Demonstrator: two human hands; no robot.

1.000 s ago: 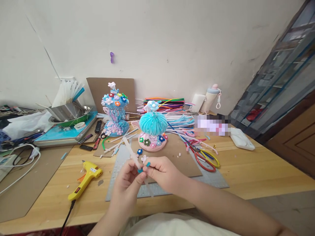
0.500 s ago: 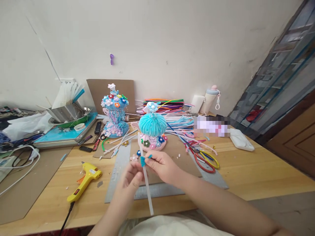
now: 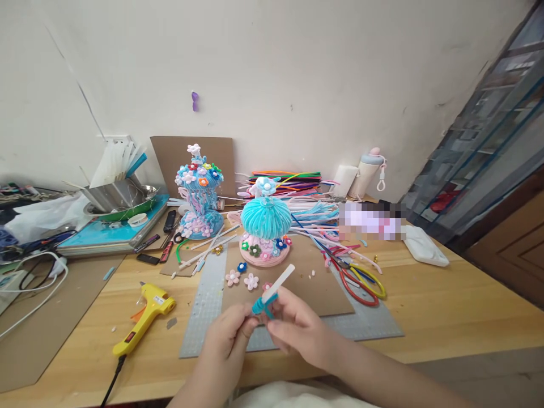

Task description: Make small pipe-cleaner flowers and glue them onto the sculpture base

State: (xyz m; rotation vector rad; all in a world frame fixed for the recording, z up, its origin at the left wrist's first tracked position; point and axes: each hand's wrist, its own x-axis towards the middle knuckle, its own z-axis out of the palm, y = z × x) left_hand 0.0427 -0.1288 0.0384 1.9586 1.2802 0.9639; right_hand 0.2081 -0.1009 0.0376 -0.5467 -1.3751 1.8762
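Note:
My left hand point(image 3: 232, 331) is closed round the lower part of a translucent white stick point(image 3: 279, 283), which looks like a glue stick and tilts up to the right. A teal pipe cleaner point(image 3: 258, 306) is coiled around it. My right hand point(image 3: 300, 326) pinches the pipe cleaner's loose end beside the coil. Just beyond my fingers lie small pipe-cleaner flowers: a pink one point(image 3: 232, 277), a paler one point(image 3: 251, 281) and a blue one point(image 3: 242, 267). Behind them stands a turquoise domed pipe-cleaner model point(image 3: 266, 218) on a pink base.
A yellow glue gun point(image 3: 144, 317) lies at left. Red-handled scissors or pliers point(image 3: 357, 286) rest at right on the grey cutting mat point(image 3: 378, 323), partly over cardboard point(image 3: 327, 294). A second flowered model point(image 3: 199, 192) and pipe-cleaner bundles point(image 3: 284, 181) stand farther back.
The stick has swung from nearly upright to leaning right, its top now clear of the model. My left hand has closed round its lower part, and both hands have come lower and closer together.

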